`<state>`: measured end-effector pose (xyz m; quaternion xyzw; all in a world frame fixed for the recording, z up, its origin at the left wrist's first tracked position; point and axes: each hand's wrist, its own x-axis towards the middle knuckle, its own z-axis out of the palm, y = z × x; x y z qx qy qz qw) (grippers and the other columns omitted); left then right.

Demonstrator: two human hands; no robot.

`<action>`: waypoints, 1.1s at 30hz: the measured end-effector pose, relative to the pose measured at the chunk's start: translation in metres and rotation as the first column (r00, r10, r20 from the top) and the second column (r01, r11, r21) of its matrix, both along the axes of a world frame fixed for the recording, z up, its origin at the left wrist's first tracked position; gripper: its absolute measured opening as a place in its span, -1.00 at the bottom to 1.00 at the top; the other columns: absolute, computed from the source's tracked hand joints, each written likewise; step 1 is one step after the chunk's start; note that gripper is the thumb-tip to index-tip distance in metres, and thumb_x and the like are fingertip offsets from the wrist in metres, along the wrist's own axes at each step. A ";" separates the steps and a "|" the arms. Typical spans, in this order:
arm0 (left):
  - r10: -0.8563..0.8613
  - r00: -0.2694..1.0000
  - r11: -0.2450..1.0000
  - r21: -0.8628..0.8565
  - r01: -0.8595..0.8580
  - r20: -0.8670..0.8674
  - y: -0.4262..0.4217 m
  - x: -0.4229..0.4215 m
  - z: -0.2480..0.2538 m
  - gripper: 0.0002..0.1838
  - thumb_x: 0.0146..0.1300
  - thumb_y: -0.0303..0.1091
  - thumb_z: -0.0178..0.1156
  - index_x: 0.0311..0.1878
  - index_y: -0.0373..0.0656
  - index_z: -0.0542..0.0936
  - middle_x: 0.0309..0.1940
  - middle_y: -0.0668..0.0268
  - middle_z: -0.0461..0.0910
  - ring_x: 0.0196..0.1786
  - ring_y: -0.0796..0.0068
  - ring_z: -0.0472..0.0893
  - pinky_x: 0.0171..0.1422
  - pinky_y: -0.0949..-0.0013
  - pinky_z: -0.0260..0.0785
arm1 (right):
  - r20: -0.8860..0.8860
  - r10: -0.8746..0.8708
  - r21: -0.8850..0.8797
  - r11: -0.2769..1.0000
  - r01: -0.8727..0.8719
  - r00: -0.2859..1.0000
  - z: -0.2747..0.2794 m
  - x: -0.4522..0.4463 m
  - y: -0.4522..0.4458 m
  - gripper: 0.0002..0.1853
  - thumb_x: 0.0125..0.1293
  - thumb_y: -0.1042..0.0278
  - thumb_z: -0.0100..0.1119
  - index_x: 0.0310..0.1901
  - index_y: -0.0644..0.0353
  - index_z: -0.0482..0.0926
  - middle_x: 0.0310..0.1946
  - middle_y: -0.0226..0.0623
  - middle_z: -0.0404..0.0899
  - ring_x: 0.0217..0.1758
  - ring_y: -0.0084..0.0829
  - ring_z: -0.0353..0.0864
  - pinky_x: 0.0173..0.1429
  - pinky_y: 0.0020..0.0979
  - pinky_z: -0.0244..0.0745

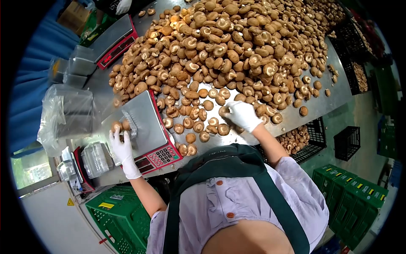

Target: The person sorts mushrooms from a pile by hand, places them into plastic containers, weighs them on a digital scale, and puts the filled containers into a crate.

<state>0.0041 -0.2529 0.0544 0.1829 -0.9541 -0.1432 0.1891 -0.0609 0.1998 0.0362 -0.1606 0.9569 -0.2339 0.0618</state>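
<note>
My left hand (122, 151), in a white glove, has its fingers curled around a brown mushroom at a clear plastic tray (133, 125). More mushrooms (125, 124) sit in that tray, which rests on the steel plate of a red scale (146, 118). Part of the tray is hidden by the hand. Over the table, my gloved right hand (242, 117) pinches another mushroom (224, 111) between thumb and fingers. Loose mushrooms (198, 126) lie between the two hands, some with their gills and stems upward.
A large mushroom pile (253, 46) covers the back of the metal table (338, 86). Stacked clear trays (96, 158) and a plastic-wrapped stack (67, 114) stand at left. A second scale (116, 42) is farther back. Green crates (351, 199) and black crates (347, 143) stand around the table.
</note>
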 end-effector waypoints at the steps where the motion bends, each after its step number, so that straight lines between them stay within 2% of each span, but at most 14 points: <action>1: 0.050 0.999 0.997 -0.061 -0.049 0.014 0.008 0.002 -0.001 -0.54 0.17 -0.24 0.28 0.16 -0.08 0.54 0.30 -0.13 0.28 0.29 -0.04 0.37 0.34 0.17 0.25 | -0.043 0.075 0.018 0.997 -0.074 0.996 -0.017 0.004 -0.005 -0.73 0.08 0.20 0.23 -0.31 0.24 0.55 -0.46 -0.04 0.58 -0.28 -0.08 0.59 -0.21 -0.20 0.52; 6: 0.095 0.995 0.987 0.126 -0.099 0.043 0.039 0.020 0.013 -0.57 0.16 -0.24 0.29 0.12 -0.07 0.58 0.33 -0.11 0.25 0.30 -0.01 0.37 0.33 0.20 0.27 | -0.107 0.032 0.059 0.998 -0.025 0.994 -0.065 0.009 -0.018 -0.75 0.09 0.29 0.20 -0.26 0.26 0.47 -0.41 -0.07 0.56 -0.24 -0.05 0.56 -0.12 -0.16 0.50; 10: 0.102 0.995 0.986 0.131 -0.102 0.002 0.048 0.029 0.017 -0.61 0.15 -0.25 0.30 0.07 -0.09 0.61 0.34 -0.10 0.25 0.30 0.00 0.38 0.31 0.21 0.31 | 0.445 -0.150 -0.177 0.952 0.251 0.883 0.001 0.003 -0.003 -0.57 0.09 0.11 0.09 -0.03 0.15 0.53 -0.24 0.04 0.63 -0.15 -0.03 0.63 0.01 -0.20 0.51; 14: 0.102 0.982 0.994 0.053 -0.095 -0.161 0.085 0.014 0.033 -0.71 0.16 -0.35 0.28 -0.02 -0.13 0.65 0.26 -0.05 0.37 0.26 0.07 0.43 0.30 0.22 0.32 | -0.161 -0.167 -0.045 0.986 0.161 0.973 -0.019 -0.015 0.003 -0.62 0.11 0.36 0.12 0.02 0.13 0.51 -0.20 -0.13 0.54 -0.10 -0.12 0.51 -0.09 -0.19 0.51; 18: -0.175 0.944 0.918 0.300 0.259 -0.279 0.143 -0.008 0.042 -0.77 0.17 -0.50 0.22 -0.09 -0.12 0.66 0.18 0.13 0.49 0.26 0.23 0.45 0.33 0.25 0.31 | -0.356 0.062 0.308 0.950 0.054 0.933 -0.069 -0.044 -0.010 -0.71 0.20 0.42 0.01 -0.03 0.15 0.52 -0.24 -0.15 0.55 -0.20 -0.18 0.53 -0.26 -0.22 0.47; 22: -0.425 0.880 0.558 0.703 0.440 -0.212 0.202 -0.016 0.007 -0.79 0.19 -0.50 0.19 -0.10 -0.22 0.64 -0.03 0.20 0.62 0.11 0.33 0.55 0.27 0.35 0.32 | -0.267 0.058 0.238 0.971 0.007 0.962 -0.063 -0.053 -0.018 -0.80 0.15 0.41 0.04 -0.17 0.16 0.53 -0.37 -0.16 0.54 -0.28 -0.17 0.57 -0.26 -0.21 0.47; 24: -0.470 0.883 0.220 0.970 0.100 0.016 0.219 -0.013 -0.009 -0.70 0.35 -0.30 0.08 0.08 -0.21 0.56 -0.03 0.18 0.59 0.06 0.33 0.57 0.21 0.35 0.38 | -0.255 0.011 0.137 0.990 0.025 0.967 -0.054 -0.044 -0.017 -0.71 0.12 0.37 0.10 -0.08 0.16 0.53 -0.32 -0.15 0.57 -0.25 -0.13 0.58 -0.20 -0.21 0.50; 25: -0.460 0.888 -0.100 0.994 -0.044 -0.007 0.224 -0.010 -0.020 -0.62 0.38 -0.23 0.04 0.17 -0.19 0.47 0.00 0.17 0.57 0.07 0.28 0.56 0.22 0.28 0.38 | -0.275 -0.025 0.020 0.999 0.031 0.961 -0.042 -0.036 -0.018 -0.62 0.11 0.31 0.14 0.01 0.14 0.51 -0.27 -0.16 0.59 -0.22 -0.12 0.59 -0.15 -0.19 0.51; 26: -0.442 0.897 -0.410 0.895 -0.177 -0.025 0.229 -0.007 -0.031 -0.54 0.40 -0.15 0.00 0.27 -0.18 0.37 0.04 0.16 0.54 0.09 0.23 0.55 0.23 0.22 0.37 | -0.073 -0.086 -0.087 0.993 0.080 0.994 -0.028 -0.028 -0.021 -0.58 0.14 0.25 0.15 0.07 0.08 0.49 -0.18 -0.13 0.60 -0.11 -0.09 0.60 -0.06 -0.18 0.51; 28: -0.418 0.908 -0.689 0.666 -0.286 -0.042 0.238 -0.004 -0.045 -0.40 0.42 0.01 -0.11 0.39 -0.14 0.18 0.11 0.14 0.49 0.18 0.15 0.49 0.24 0.05 0.36 | 0.212 -0.070 -0.235 0.965 0.120 0.975 0.005 -0.012 -0.029 -0.51 0.14 0.15 0.20 0.14 0.03 0.47 -0.10 -0.11 0.60 -0.01 -0.08 0.58 0.03 -0.21 0.50; 30: -0.417 0.908 -0.724 0.592 -0.354 0.033 0.240 -0.005 -0.052 -0.28 0.38 0.26 -0.32 0.42 -0.04 0.15 0.25 0.15 0.38 0.31 0.17 0.36 0.34 -0.14 0.17 | 0.341 0.179 -0.405 0.914 -0.028 0.923 0.029 0.003 -0.038 -0.42 0.12 0.03 0.24 0.19 -0.01 0.44 -0.07 -0.10 0.59 0.02 -0.09 0.58 0.08 -0.24 0.49; 31: -0.366 0.920 -0.713 0.594 -0.374 0.140 0.243 -0.007 -0.039 -0.27 0.36 0.29 -0.32 0.41 -0.02 0.17 0.26 0.16 0.36 0.31 0.18 0.34 0.35 -0.14 0.14 | 0.204 0.289 -0.361 0.910 -0.202 0.935 0.032 0.008 -0.043 -0.37 0.12 -0.01 0.28 0.22 0.01 0.41 -0.03 -0.15 0.58 -0.03 -0.21 0.62 0.01 -0.31 0.53; 32: -0.311 0.919 -0.702 0.592 -0.395 0.244 0.247 -0.008 -0.026 -0.26 0.35 0.31 -0.33 0.40 -0.01 0.20 0.27 0.17 0.34 0.32 0.19 0.33 0.37 -0.14 0.10 | 0.324 0.331 -0.421 0.889 -0.178 0.886 0.040 0.005 -0.048 -0.41 0.15 0.01 0.27 0.20 0.02 0.43 -0.03 -0.13 0.58 0.00 -0.19 0.61 0.04 -0.29 0.52; 33: -0.337 0.933 -0.823 0.441 -0.358 0.128 0.240 -0.006 -0.035 -0.30 0.34 0.28 -0.28 0.33 -0.02 0.28 0.26 0.15 0.35 0.33 0.17 0.31 0.36 -0.12 0.11 | 0.208 0.257 -0.432 0.890 -0.147 0.944 0.032 0.003 -0.052 -0.46 0.17 0.05 0.25 0.17 0.05 0.45 -0.06 -0.14 0.59 -0.01 -0.17 0.61 0.04 -0.28 0.52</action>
